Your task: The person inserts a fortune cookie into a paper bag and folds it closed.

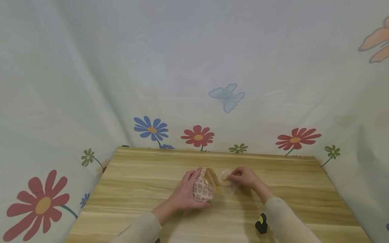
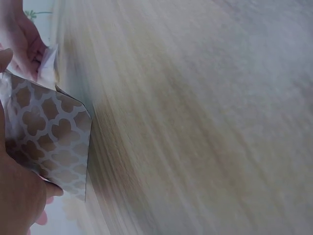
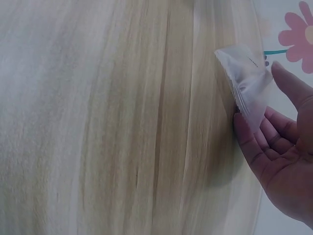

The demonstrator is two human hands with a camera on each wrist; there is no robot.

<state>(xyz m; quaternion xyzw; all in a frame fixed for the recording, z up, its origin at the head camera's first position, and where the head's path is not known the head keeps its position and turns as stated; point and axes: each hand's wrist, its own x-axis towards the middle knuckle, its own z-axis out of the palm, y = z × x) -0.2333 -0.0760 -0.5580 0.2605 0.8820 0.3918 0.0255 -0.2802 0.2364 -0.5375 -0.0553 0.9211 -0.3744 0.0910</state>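
A small paper bag (image 1: 202, 189), brown with a white lattice pattern, lies in the grip of my left hand (image 1: 185, 195). Its open mouth faces right and shows plain brown paper inside. In the left wrist view the thumb and fingers wrap the patterned bag (image 2: 54, 132) from both sides. Just right of the mouth, my right hand (image 1: 247, 178) holds a small clear plastic packet (image 1: 225, 176) by its edge. The right wrist view shows the crimped edge of the packet (image 3: 247, 81) at the fingers; something pale is inside, its kind unclear.
A small black object with a yellow label (image 1: 260, 223) sits on the wooden table (image 1: 136, 179) by the right forearm. Behind and at both sides hangs a pale curtain (image 1: 182, 67) printed with flowers and butterflies. A bit of something dark shows beside the left sleeve (image 1: 143, 227).
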